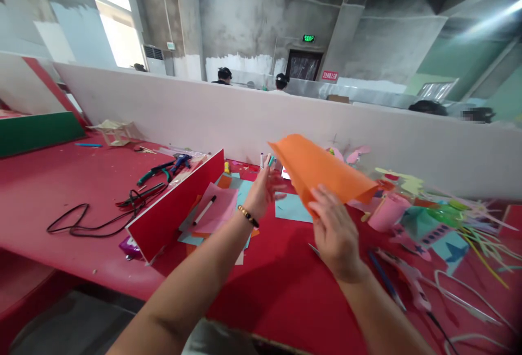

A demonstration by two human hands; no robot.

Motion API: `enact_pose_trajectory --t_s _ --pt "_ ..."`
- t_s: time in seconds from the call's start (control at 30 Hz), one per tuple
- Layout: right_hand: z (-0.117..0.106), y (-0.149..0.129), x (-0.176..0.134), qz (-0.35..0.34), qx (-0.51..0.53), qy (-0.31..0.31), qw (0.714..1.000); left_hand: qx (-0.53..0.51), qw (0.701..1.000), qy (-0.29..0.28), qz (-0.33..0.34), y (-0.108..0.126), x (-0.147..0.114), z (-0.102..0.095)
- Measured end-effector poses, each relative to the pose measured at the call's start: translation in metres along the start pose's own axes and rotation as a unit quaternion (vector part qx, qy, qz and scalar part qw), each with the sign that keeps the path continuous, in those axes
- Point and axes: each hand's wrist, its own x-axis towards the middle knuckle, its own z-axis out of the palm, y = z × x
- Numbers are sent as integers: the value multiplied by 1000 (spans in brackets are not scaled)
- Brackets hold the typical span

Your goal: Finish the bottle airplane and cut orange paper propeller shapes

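An orange sheet of paper (322, 167) bends in a loose curve above the desk, with my right hand (335, 230) closed on its lower edge. My left hand (267, 189) is to the left of the sheet, wearing a beaded bracelet (248, 216); its fingers are spread and slightly blurred. Just behind its fingertips, upright markers (262, 160) stand near the white partition. Light blue paper (294, 207) lies flat on the red desk between my hands. Under my right hand, the tip of a thin pointed tool (314, 249) shows; the rest is hidden.
A red divider board (179, 205) stands at left, beside pink paper (220, 203) with a black-capped marker (204, 210). At right lie a pink glue gun (403, 276), its cord, a pink cylinder (389, 212) and pipe cleaners (485, 235). Pliers (155, 173) lie beyond the divider.
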Motion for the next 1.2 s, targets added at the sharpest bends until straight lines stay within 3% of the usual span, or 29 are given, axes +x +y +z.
enact_pose_trajectory --t_s 0.07,0.13,0.23,0.3,0.4,0.53,0.63,0.73,0.9,1.07,1.13,1.2 --pt "30 5 -27 22 9 -46 999 -46 994 -35 -88 -28 -9 -13" --pt "55 8 -51 33 19 -89 995 -46 991 -35 -118 -54 -13 -25" --pt "75 6 -77 56 32 -157 986 -29 995 14 -92 -83 -10 -39" --pt "75 1 -89 84 42 -193 977 -27 996 31 -83 -95 -7 -46" --pt "55 -9 -102 139 59 -220 964 -20 993 20 -112 -104 -3 -56" --pt "2 -7 -128 195 39 -199 960 -7 989 22 -147 -106 0 -61" --pt "-39 16 -160 222 -84 -210 949 -1 987 33 -155 -107 3 -64" --pt "-66 48 -198 217 -160 -263 926 11 984 40 -171 -109 5 -67" --pt "-78 85 -236 254 -130 -317 905 13 980 25 -198 -106 4 -69" --pt "-82 84 -219 356 -81 -336 868 -13 978 18 -206 -102 1 -67" --pt "-87 76 -214 431 -9 -324 842 -30 977 19 -212 -102 0 -67" --pt "-94 65 -217 509 92 -328 791 -52 975 13 -217 -103 0 -66"
